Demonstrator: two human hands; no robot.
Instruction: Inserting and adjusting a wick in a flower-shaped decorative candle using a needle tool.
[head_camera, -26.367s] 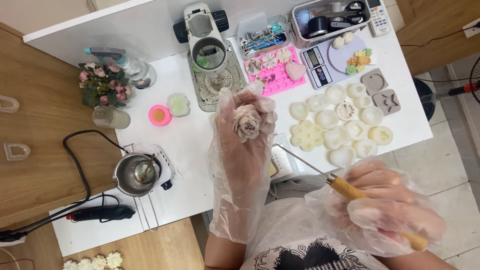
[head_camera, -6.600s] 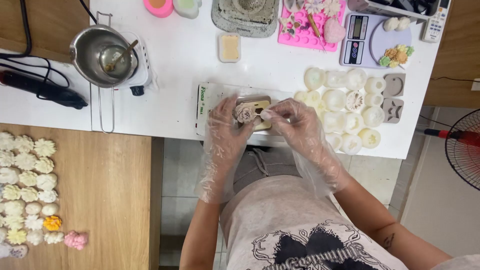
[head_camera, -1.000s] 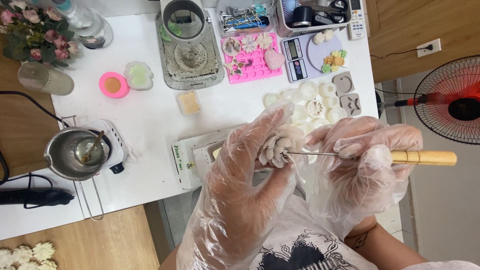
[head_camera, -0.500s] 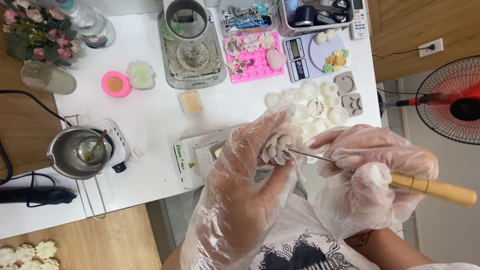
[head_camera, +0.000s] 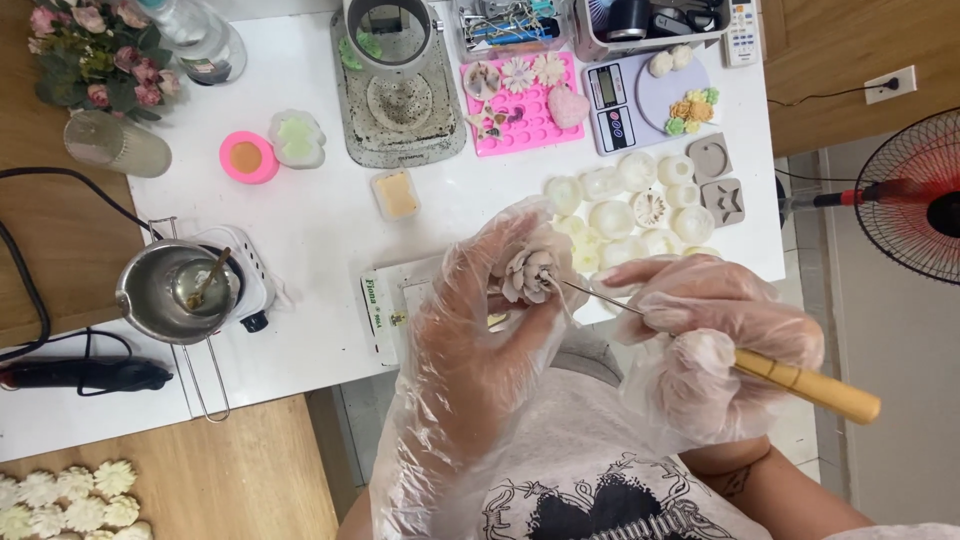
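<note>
Far left, one metal pot (head_camera: 178, 290) holds a stirrer. The gloved left hand (head_camera: 480, 350) grips one pale flower (head_camera: 528, 272) at its fingertips above the near table (head_camera: 320, 230) edge. One pink mould (head_camera: 520, 100) holds three flowers. The right hand (head_camera: 715, 345) clasps one wooden-handled needle tool (head_camera: 805, 385), tip at the flower.

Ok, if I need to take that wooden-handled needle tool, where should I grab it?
Grip the wooden handle, coming from the right end, which sticks out free past the right hand. The thin metal needle points left into the flower held by the left hand, so avoid that end.
</note>
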